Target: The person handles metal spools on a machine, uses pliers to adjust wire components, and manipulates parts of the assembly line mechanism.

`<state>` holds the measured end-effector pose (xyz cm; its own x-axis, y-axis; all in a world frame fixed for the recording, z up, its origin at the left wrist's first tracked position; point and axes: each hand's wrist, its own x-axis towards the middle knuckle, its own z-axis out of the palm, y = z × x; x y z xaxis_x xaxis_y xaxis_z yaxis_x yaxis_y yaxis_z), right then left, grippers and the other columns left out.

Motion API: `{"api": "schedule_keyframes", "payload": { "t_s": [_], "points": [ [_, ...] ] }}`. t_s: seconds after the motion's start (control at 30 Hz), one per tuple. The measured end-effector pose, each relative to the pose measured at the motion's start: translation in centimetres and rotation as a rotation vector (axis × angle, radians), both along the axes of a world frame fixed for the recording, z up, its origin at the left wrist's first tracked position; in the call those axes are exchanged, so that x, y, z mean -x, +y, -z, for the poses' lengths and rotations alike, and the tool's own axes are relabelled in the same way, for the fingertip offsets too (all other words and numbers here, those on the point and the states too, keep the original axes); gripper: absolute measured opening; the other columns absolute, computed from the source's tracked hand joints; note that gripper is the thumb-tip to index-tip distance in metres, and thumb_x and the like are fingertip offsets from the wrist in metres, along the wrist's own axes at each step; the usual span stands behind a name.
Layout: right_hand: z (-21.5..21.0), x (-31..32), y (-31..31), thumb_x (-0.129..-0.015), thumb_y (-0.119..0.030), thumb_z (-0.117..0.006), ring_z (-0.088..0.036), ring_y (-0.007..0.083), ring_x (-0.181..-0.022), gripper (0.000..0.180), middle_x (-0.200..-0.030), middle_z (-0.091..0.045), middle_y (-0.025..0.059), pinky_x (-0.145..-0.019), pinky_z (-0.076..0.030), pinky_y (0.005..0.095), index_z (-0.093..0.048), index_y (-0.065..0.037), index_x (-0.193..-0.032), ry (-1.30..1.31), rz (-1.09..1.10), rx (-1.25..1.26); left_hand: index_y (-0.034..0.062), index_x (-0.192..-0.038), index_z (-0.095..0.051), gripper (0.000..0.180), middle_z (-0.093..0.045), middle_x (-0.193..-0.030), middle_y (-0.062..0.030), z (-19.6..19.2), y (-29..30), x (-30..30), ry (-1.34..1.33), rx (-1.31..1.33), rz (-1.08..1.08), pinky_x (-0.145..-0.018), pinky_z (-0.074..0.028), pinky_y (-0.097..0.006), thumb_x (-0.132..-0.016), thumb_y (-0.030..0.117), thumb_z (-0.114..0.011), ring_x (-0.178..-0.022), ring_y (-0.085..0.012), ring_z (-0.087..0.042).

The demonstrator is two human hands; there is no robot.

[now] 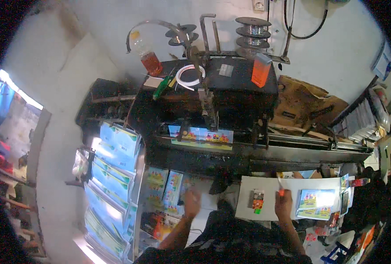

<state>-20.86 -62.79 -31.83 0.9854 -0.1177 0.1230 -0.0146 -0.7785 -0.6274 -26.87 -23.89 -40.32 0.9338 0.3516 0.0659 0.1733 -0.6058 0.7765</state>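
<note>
My right hand (283, 206) is closed around a slim pale tool with an orange part (281, 186), which points away from me over a white board (266, 180). On that board, left of the hand, lies a small red and yellow pack with a green end (257, 201). A stack of colourful booklets (309, 207) rests to its right. My left hand (192, 203) hovers low beside printed booklets (173, 189) on the left; its fingers are blurred, so their grip is unclear. In front, a dark machine (177, 105) carries open printed sheets (200, 135) on its ledge.
Overlapping blue booklets (114, 176) fill a rack at the left. On the machine top are a bottle of reddish liquid (150, 61), a green-handled screwdriver (162, 88), a white coil (190, 76) and an orange box (260, 71). Wire spools (252, 33) stand behind; cardboard (303, 103) leans right.
</note>
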Motion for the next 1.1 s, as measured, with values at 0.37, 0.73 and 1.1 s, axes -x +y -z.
{"api": "schedule_keyframes", "payload": {
  "t_s": [0.37,0.73,1.1],
  "points": [
    [10.9,-1.1,-4.4,-0.086,-0.020,-0.057,-0.048,0.0420,-0.096,0.029,-0.099,-0.050,0.0241,-0.082,-0.042,0.0502,-0.051,0.005,-0.099,0.275,0.078,0.255,0.0140,-0.129,-0.053,0.051,-0.063,-0.102,-0.0233,4.6,-3.5,7.3,1.094,-0.082,1.074,-0.087,-0.046,-0.045,-0.096,0.050,-0.037,-0.099,-0.0398,-0.060],
    [12.0,-1.5,-8.3,-0.085,-0.014,-0.055,-0.047,0.0374,-0.103,0.032,-0.108,-0.051,0.0208,-0.088,-0.041,0.0490,-0.051,0.000,-0.113,0.357,-0.287,0.326,0.0101,-0.088,-0.054,0.030,-0.056,-0.082,-0.0066,-34.3,-13.4,-7.7,-0.560,0.843,0.946,-0.096,-0.035,-0.060,-0.083,0.038,-0.063,-0.077,-0.0268,-0.059],
    [11.1,-1.1,-12.0,-0.080,-0.016,-0.057,-0.045,0.0382,-0.104,0.038,-0.104,-0.051,0.0213,-0.094,-0.037,0.0480,-0.051,0.000,-0.114,0.183,-0.677,0.136,0.0102,-0.093,-0.053,0.010,-0.057,-0.093,-0.0057,-48.1,-28.1,-9.7,-1.042,0.760,1.780,-0.090,-0.049,-0.047,-0.095,0.013,-0.043,-0.083,-0.0200,-0.057]
  ]
}}
